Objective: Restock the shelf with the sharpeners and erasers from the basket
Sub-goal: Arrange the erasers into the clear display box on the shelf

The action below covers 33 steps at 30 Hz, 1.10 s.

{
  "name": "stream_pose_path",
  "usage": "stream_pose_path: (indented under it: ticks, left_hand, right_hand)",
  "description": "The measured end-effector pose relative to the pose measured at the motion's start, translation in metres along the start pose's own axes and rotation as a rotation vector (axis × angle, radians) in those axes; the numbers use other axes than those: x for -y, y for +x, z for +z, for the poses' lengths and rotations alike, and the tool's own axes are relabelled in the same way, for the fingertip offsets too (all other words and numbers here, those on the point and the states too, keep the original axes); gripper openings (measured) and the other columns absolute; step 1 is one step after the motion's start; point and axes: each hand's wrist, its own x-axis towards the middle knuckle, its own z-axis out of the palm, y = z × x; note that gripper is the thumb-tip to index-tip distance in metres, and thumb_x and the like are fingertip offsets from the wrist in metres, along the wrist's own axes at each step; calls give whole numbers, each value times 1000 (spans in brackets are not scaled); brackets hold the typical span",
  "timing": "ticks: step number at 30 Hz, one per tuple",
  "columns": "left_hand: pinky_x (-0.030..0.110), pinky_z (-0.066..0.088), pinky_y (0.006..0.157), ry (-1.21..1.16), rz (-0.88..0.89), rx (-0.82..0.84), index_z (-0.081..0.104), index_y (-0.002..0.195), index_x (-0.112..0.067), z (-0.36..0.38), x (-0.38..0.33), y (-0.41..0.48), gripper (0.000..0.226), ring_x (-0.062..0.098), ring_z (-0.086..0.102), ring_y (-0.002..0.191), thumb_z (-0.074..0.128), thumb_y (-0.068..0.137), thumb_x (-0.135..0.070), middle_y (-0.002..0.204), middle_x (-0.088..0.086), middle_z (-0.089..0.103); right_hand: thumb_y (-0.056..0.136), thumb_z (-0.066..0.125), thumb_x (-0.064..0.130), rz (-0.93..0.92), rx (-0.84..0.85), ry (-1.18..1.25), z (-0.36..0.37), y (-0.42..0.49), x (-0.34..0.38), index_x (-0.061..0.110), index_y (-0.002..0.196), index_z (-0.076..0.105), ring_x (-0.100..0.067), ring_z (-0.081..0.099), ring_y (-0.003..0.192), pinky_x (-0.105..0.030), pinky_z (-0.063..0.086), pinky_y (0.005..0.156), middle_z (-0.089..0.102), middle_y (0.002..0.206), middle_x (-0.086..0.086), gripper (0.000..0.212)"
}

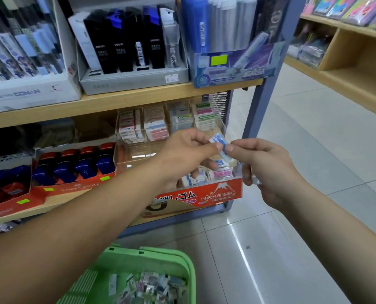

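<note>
Head view: both hands are up in front of the lower shelf (pixel 57 205), right at its right-hand end. The left hand (pixel 189 148) and the right hand (pixel 268 170) meet on one small blue-and-white eraser (pixel 219 140), each pinching an end of it between thumb and forefinger. It hangs in the air just above the red Hard Eraser box (pixel 224 191), so it is not yet shelved. The right hand's other fingers are curled in, and something pale peeks out at the bottom of the fist. What that is cannot be told.

The red box sits at the shelf's front edge with wrapped erasers showing inside. Behind it, a clear acrylic organiser (pixel 138 150) has stacks of erasers (pixel 156 126) in its back compartments, while its front section looks bare. Along to the left, a Faber-Castell tray (pixel 77 186) carries red-and-blue items (pixel 73 165), possibly sharpeners.

Down at the bottom edge of the view, the green basket (pixel 187 266) holds a heap of small wrapped packets (pixel 147 288). Progress, then: the shelf is partly stocked, this eraser is mid-placement, and plenty is left in the basket. By the look of it, the job is well short of finished.
</note>
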Motion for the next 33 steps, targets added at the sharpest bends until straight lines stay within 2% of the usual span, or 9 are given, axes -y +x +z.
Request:
stream_pose_path:
  ticks: [2,4,7,9,14,19,24,29,33]
  left_hand:
    - [31,41,40,-23,21,38,59,110,-10,3,-2,5,16,20,73,66,69,99,-17,87,9,76]
    - [41,54,50,245,111,60,61,114,-18,7,-1,13,13,17,69,64,64,102,-18,89,7,73]
    - [31,61,70,534,132,162,65,128,-31,11,8,29,29,11,68,80,61,103,-17,96,-1,69]
    - [31,60,83,638,102,169,65,134,-29,11,15,39,36,12,68,92,65,100,-17,102,-4,70]
    - [22,57,69,714,98,174,78,96,-23,17,23,48,12,6,70,78,83,86,-19,83,-10,74]
    - [30,58,83,941,120,266,81,107,-31,22,32,50,17,8,66,91,66,97,-32,103,-13,75]
    - [30,57,89,694,183,65,77,116,-22,21,23,42,24,7,65,95,58,102,-16,106,-12,70]
    - [25,52,54,280,100,206,74,111,-19,5,1,23,14,14,75,76,68,100,-21,93,-1,79]
    - [31,59,65,141,63,240,73,116,-18,-20,-4,14,19,25,77,91,70,97,-21,100,5,79]
  right_hand:
    - [97,73,30,69,7,29,-2,1,-1,11,105,74,-19,66,58,-25,46,45,78,92,-7,21]
    - [96,61,22,162,36,159,-4,3,-2,4,111,69,-17,65,56,-29,50,55,67,95,-8,24]
    - [74,49,14,244,103,378,-12,7,-3,-7,109,68,-19,50,62,-31,41,59,51,81,-9,45]
    - [82,42,7,248,113,427,-17,8,-4,-8,115,70,-19,45,64,-30,40,58,48,82,-8,46]
    - [95,50,-10,159,114,402,-20,11,-3,1,143,53,-25,71,84,-37,59,70,67,104,-16,48]
    - [106,39,-6,110,116,399,-24,11,-6,15,157,39,-28,74,112,-43,62,92,73,129,-10,55]
    - [111,38,3,57,86,337,-24,10,-3,18,155,42,-1,77,82,-15,56,53,71,133,2,47]
    - [103,54,-5,-5,94,330,-9,10,-8,10,147,53,-18,78,100,-30,64,73,76,124,-2,47]
    - [90,73,-8,-57,9,284,10,8,-6,6,125,68,-23,79,90,-33,65,71,80,107,-8,39]
